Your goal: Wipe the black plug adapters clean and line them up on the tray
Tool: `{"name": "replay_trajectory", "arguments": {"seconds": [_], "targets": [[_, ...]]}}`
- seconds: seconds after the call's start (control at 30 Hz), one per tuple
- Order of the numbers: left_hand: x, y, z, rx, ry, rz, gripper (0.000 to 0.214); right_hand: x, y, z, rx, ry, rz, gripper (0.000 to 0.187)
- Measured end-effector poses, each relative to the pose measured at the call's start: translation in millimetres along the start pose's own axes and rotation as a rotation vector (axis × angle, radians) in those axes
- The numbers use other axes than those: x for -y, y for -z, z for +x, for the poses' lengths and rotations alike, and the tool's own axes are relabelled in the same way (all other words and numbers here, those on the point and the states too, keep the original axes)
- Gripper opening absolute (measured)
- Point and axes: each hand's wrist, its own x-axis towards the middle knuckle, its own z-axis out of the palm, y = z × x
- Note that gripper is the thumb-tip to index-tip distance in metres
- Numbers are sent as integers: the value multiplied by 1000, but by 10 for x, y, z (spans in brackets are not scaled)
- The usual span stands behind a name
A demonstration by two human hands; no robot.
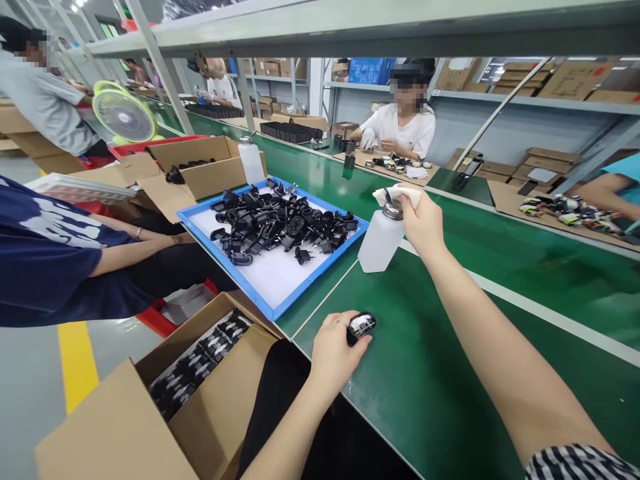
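Note:
My left hand (334,350) rests on the green belt near its front edge, fingers closed around a small black charger plug (361,325) with a pale label face up. My right hand (423,220) is stretched out further back, pinching a white cloth (395,195) and pressing it onto the metal top of a white pump bottle (380,239) that stands upright on the belt. Just left of the bottle lies a blue tray (270,303) with a white liner and a heap of black plugs (280,227).
An open cardboard box (150,407) of packed black parts sits by my left knee. A person in dark blue (55,267) sits at my left. Another box (210,170), a second bottle (251,160) and a fan (123,115) stand beyond. A person in white (400,130) works opposite.

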Motion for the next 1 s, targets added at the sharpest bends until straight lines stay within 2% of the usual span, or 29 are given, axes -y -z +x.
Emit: {"name": "replay_trajectory", "arguments": {"seconds": [0.2,0.43,1.0], "targets": [[-6,3,2,7,9,5,28,8,6,-73,85,101,-146,33],[-3,4,3,6,-3,3,28,-30,-33,-100,31,58,-104,33],[13,-10,6,-8,-6,18,29,-66,35,-74,91,59,-75,34]]}}
